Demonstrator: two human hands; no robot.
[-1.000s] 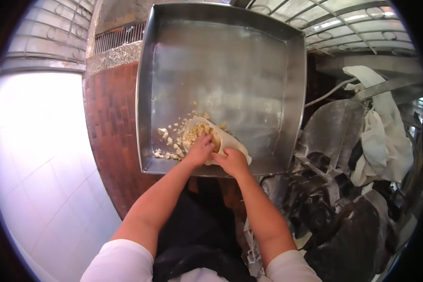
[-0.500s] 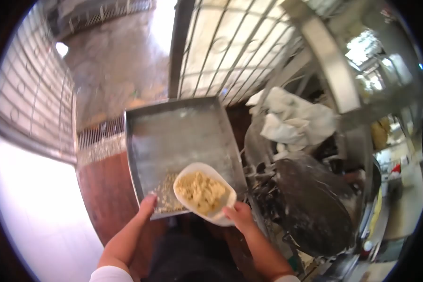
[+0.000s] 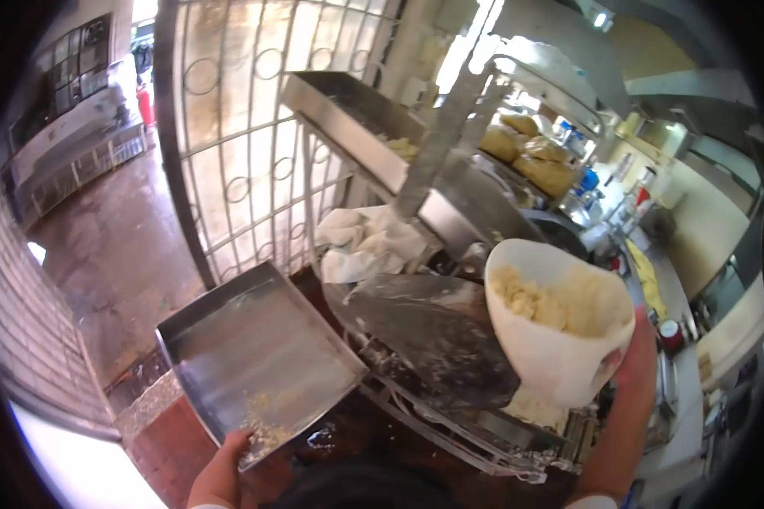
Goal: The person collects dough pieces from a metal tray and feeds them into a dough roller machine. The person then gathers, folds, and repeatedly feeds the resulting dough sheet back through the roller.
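Observation:
My left hand (image 3: 236, 443) grips the near edge of a shallow metal tray (image 3: 263, 348), its thumb over the rim. Pale crumbs (image 3: 267, 422) lie in the tray's near corner. On the right, my right hand (image 3: 635, 355) holds up a white plastic scoop (image 3: 539, 360), fingers wrapped round its lower right side. Yellowish crumbly dough (image 3: 560, 299) fills much of the scoop. Behind and left of the scoop is a dark, flour-dusted machine cover (image 3: 433, 339). The scoop hides part of it.
A crumpled whitish cloth (image 3: 369, 242) lies on the machine. Above it, a metal hopper (image 3: 348, 123) has some pale dough at its end. A barred gate (image 3: 246, 127) stands behind. Filled bags (image 3: 535, 157) and a long counter (image 3: 688, 407) are at the right.
My right hand has lifted the scoop of dough away from over the tray, up and to the right. My left hand keeps hold of the tray. The view has swung right.

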